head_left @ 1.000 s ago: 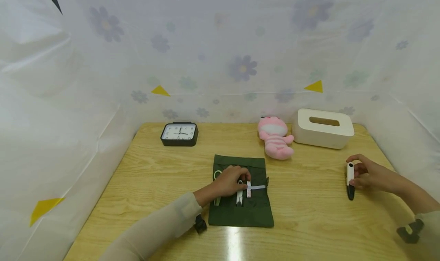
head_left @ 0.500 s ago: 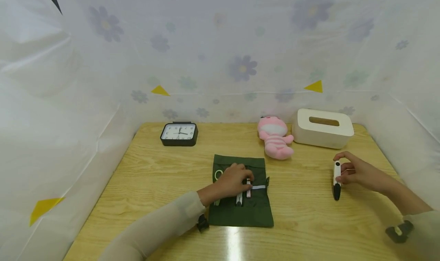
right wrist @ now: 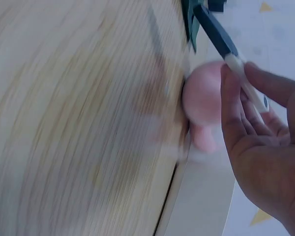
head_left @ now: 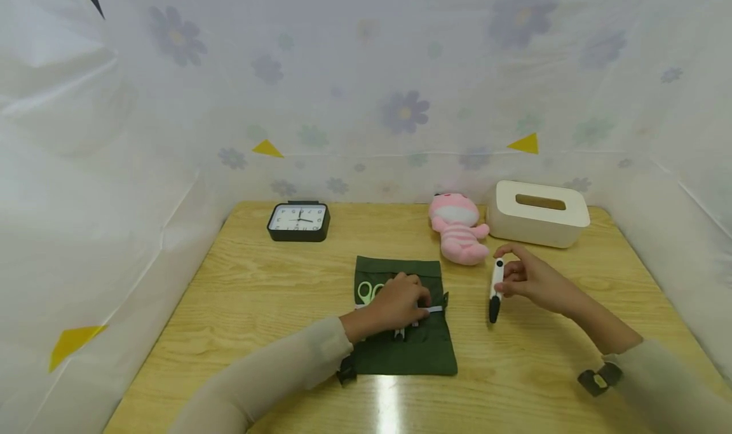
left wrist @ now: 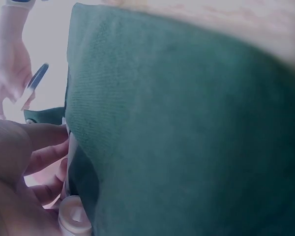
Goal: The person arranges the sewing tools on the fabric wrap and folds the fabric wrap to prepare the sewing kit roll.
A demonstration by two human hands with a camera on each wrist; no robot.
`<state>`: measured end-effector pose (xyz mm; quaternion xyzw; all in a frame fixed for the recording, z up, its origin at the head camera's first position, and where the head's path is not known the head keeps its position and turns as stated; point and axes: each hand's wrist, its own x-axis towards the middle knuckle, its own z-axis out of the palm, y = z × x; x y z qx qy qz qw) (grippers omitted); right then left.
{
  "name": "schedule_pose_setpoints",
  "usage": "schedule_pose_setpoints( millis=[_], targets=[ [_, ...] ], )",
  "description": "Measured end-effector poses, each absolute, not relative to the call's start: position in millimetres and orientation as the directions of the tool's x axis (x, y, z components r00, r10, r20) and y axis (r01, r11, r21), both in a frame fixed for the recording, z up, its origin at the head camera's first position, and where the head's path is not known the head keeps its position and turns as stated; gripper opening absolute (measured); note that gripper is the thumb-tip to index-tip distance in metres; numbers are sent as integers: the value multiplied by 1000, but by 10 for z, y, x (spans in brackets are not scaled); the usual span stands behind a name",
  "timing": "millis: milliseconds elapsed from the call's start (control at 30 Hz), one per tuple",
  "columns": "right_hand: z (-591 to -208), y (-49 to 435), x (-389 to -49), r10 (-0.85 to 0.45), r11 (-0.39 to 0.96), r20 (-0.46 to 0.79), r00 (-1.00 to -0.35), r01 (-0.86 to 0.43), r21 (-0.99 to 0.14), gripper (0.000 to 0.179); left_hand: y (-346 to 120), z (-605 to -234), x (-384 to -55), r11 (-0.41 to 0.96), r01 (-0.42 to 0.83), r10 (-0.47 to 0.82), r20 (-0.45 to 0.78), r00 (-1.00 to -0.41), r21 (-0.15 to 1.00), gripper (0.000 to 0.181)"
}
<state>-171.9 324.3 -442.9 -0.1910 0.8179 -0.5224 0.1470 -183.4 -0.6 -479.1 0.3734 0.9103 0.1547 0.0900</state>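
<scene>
A dark green fabric tool pouch (head_left: pixel 400 361) lies spread on the table. My left hand (head_left: pixel 400 300) is over its middle, thumb and fingertips pinching the white elastic strap (head_left: pixel 436 309) that crosses it. Light green scissors handles (head_left: pixel 365 291) show left of that hand; the other tools under it are mostly covered. In the left wrist view, a pale round end (left wrist: pixel 74 215) of something sits beside the fingers. My right hand (head_left: pixel 540 281) holds a white marker-like stick with a black end (head_left: pixel 495 294) between thumb and fingers, black end downward, to the pouch's right.
Behind the pouch, a pink plush toy (head_left: pixel 457 230) lies against a white tissue box (head_left: pixel 534 221). A black-framed clock (head_left: pixel 298 222) stands at the back left. Pale flowered sheeting (head_left: pixel 343 91) encloses the wooden table (head_left: pixel 257 281).
My right hand has carried the white-and-black marker-like stick left from the table's right side toward the pouch. My left hand has shifted slightly right along the strap, uncovering more of the scissors handles.
</scene>
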Motion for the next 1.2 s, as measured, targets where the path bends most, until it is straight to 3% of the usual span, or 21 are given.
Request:
schedule_pose_setpoints(
  millis=[267, 433, 767, 1200],
  targets=[
    [-4441, 2647, -1867, -269, 286, 91, -959, -170, -943, 58, -8, -4824, -1829, 682, 650, 702, -52, -710, 335, 9],
    [-4550, 2391, -1922, -219, 324, 111, -969, -180, -929, 58, 8, -4828, -1832, 684, 646, 701, -60, -711, 340, 6],
    [-4765, 2242, -1946, -268, 457, 147, -952, -260, -851, 53, 3, -4831, -1838, 699, 631, 688, -78, -721, 337, 5],
    [-4865, 2167, -1918, -335, 421, 137, -932, -279, -863, 54, 25, -4820, -1821, 720, 624, 671, -78, -737, 305, 8]
  ],
)
